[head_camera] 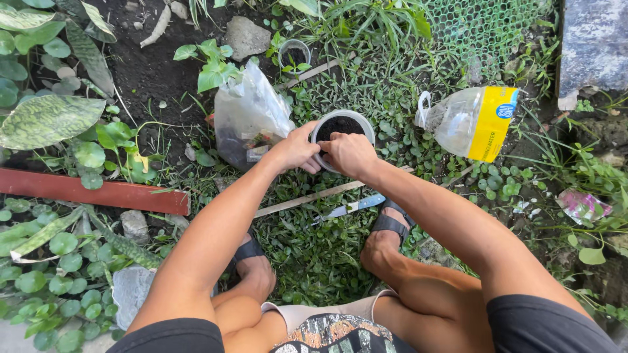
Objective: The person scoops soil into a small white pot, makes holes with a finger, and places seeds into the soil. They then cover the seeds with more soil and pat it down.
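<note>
The person is squatting over a patch of weedy ground, and both hands are meeting at a small round pot (343, 128) filled with dark soil, which is sitting on the grass just ahead of the sandalled feet. The left hand (296, 150) is wrapping the pot's near-left rim, its fingers curled against the wall, while the right hand (350, 153) is lying over the near edge with its fingers bent down and pressed together into the soil (whether they are pinching anything there, I cannot tell). A crumpled clear plastic bag (248, 117) with dark soil inside is leaning just beside the left hand, touching or nearly touching it. A cut clear plastic bottle (470, 121) with a yellow label is lying on its side to the right, apart from the pot. A knife (347, 209) is resting in the grass between the feet, below the pot, beside a thin pale stick (307, 197). A red wooden board (91, 191) is lying at the left among round-leaved plants, and a second small pot (294, 53) is standing farther back.
</note>
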